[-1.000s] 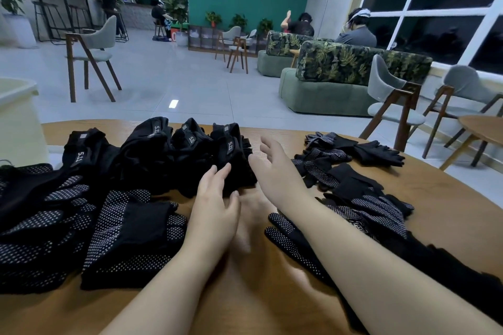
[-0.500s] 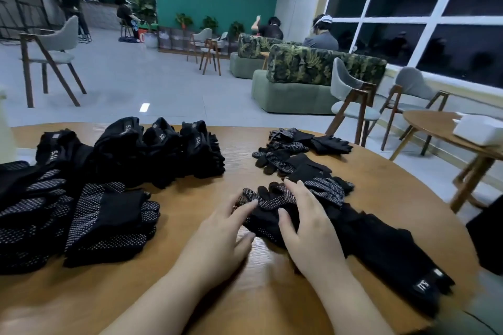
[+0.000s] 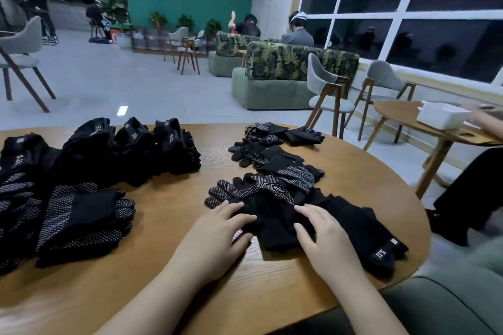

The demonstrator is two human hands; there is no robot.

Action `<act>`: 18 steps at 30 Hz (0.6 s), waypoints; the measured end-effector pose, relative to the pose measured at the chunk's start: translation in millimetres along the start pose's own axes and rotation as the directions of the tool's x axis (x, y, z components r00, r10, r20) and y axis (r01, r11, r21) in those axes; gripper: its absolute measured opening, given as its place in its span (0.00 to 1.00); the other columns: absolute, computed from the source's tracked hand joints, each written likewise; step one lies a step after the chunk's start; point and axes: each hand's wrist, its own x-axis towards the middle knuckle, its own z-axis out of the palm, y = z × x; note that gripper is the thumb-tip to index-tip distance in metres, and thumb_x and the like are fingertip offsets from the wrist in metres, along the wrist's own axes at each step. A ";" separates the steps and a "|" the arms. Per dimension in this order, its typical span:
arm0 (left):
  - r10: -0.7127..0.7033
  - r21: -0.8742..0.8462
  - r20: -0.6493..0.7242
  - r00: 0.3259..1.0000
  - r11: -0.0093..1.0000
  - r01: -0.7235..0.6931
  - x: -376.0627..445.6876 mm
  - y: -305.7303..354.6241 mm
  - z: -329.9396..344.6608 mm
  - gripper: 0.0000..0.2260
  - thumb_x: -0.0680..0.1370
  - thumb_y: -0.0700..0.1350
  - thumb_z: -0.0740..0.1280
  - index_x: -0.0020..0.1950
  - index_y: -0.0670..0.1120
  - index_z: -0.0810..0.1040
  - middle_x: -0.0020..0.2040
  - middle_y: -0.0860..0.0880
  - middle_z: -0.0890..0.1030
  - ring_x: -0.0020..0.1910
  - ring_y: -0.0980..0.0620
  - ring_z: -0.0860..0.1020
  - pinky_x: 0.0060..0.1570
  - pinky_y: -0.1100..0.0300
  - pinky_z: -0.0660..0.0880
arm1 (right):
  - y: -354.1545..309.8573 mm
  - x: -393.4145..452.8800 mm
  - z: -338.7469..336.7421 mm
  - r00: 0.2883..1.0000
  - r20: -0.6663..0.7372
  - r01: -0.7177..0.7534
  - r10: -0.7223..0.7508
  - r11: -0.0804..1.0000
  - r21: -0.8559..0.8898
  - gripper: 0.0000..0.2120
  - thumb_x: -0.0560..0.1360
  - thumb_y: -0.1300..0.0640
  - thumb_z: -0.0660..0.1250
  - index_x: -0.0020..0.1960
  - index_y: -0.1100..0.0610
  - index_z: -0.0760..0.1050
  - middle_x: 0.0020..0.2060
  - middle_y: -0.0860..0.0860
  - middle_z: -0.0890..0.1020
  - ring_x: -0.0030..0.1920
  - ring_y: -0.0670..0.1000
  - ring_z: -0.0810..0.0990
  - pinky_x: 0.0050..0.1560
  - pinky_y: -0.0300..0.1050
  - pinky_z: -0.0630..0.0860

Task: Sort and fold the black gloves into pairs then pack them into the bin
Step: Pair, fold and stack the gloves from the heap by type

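Both hands lie flat on the nearest glove (image 3: 275,215) at lower centre of the frame. The left hand (image 3: 217,228) presses its dotted-finger end, fingers nearly straight; the right hand (image 3: 324,234) rests on its plain black middle, fingers spread and slightly bent. Neither grip closes round anything. The glove's long axis runs from left-centre down towards the cuff (image 3: 386,251) at lower right, so the right hand is nearer the cuff. Loose gloves (image 3: 261,152) lie beyond; folded pairs (image 3: 81,215) sit at left on the surface (image 3: 168,198). No bin shows.

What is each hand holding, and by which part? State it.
Nothing is gripped. The left hand and right hand lie flat, fingers straight, on the black glove on the table.
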 end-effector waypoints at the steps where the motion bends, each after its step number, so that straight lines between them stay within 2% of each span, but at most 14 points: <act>1: -0.007 -0.002 0.004 1.000 1.000 0.007 1.7 0.6 0.6 0.23 0.77 0.64 0.50 0.71 0.62 0.64 0.76 0.57 0.59 0.76 0.54 0.52 0.72 0.60 0.53 | -1.9 0.9 -0.5 1.000 0.020 -0.009 0.009 1.000 -0.004 0.18 0.79 0.49 0.62 0.68 0.46 0.70 0.67 0.42 0.71 0.69 0.42 0.65 0.70 0.43 0.63; 3: -0.013 -0.002 0.008 1.000 1.000 0.013 4.7 1.9 1.5 0.20 0.80 0.59 0.55 0.72 0.61 0.63 0.76 0.57 0.57 0.77 0.53 0.50 0.73 0.59 0.53 | -3.9 1.1 -1.9 0.999 0.053 -0.011 0.012 1.000 -0.015 0.20 0.78 0.43 0.62 0.69 0.42 0.69 0.68 0.39 0.68 0.70 0.42 0.63 0.71 0.44 0.60; 5: -0.014 0.013 0.023 1.000 1.000 0.013 7.1 2.1 2.6 0.21 0.80 0.61 0.54 0.73 0.62 0.62 0.77 0.57 0.55 0.77 0.53 0.49 0.73 0.59 0.51 | -4.2 0.5 -2.3 0.996 0.080 -0.020 0.023 0.999 -0.047 0.22 0.76 0.39 0.62 0.68 0.40 0.68 0.67 0.38 0.66 0.70 0.42 0.62 0.71 0.44 0.57; 6: -0.015 0.013 0.029 0.999 1.000 0.015 7.7 1.6 3.1 0.23 0.78 0.64 0.51 0.73 0.62 0.61 0.77 0.57 0.55 0.77 0.53 0.48 0.72 0.59 0.50 | -4.0 0.4 -1.5 0.997 0.072 -0.020 0.024 0.999 -0.044 0.21 0.76 0.40 0.63 0.67 0.41 0.70 0.67 0.38 0.67 0.69 0.42 0.63 0.70 0.45 0.58; 9: -0.006 -0.033 -0.001 1.000 0.999 0.006 4.5 -0.4 2.7 0.35 0.67 0.69 0.39 0.72 0.63 0.62 0.77 0.58 0.56 0.77 0.55 0.48 0.72 0.60 0.51 | -0.1 1.2 4.5 0.997 -0.062 0.038 -0.037 0.999 0.016 0.09 0.77 0.53 0.67 0.56 0.48 0.80 0.59 0.43 0.76 0.61 0.44 0.72 0.63 0.49 0.71; 10: -0.007 -0.057 -0.026 1.000 0.998 0.005 2.7 -1.4 2.9 0.36 0.66 0.68 0.39 0.72 0.63 0.64 0.76 0.58 0.57 0.76 0.56 0.48 0.72 0.61 0.51 | 2.3 1.5 6.7 0.992 -0.113 0.065 -0.063 0.998 0.014 0.07 0.76 0.57 0.68 0.52 0.51 0.82 0.56 0.45 0.79 0.57 0.44 0.74 0.59 0.50 0.74; 12: -0.004 -0.109 -0.098 0.995 0.994 -0.007 0.0 -2.6 3.1 0.34 0.68 0.68 0.41 0.70 0.62 0.66 0.75 0.59 0.59 0.76 0.58 0.51 0.71 0.61 0.54 | 4.6 1.1 8.6 0.980 -0.180 0.089 -0.085 0.996 0.011 0.06 0.75 0.61 0.68 0.49 0.53 0.82 0.53 0.46 0.80 0.54 0.42 0.73 0.57 0.46 0.74; 15: 0.041 -0.116 -0.172 0.984 0.991 -0.062 -2.2 -1.8 2.9 0.30 0.71 0.65 0.46 0.70 0.58 0.68 0.73 0.58 0.63 0.75 0.58 0.57 0.69 0.61 0.59 | 5.1 3.4 7.1 0.963 -0.269 0.033 -0.019 0.998 0.050 0.08 0.75 0.61 0.67 0.54 0.54 0.78 0.57 0.47 0.78 0.58 0.42 0.69 0.61 0.42 0.70; 18: 0.079 -0.114 -0.179 0.981 0.988 -0.101 -3.4 -1.5 3.8 0.28 0.73 0.63 0.49 0.69 0.57 0.71 0.72 0.58 0.65 0.73 0.57 0.61 0.67 0.62 0.61 | 4.6 13.2 4.7 0.968 -0.192 -0.160 0.162 0.987 0.027 0.17 0.77 0.56 0.63 0.66 0.53 0.71 0.65 0.48 0.73 0.67 0.47 0.67 0.68 0.48 0.66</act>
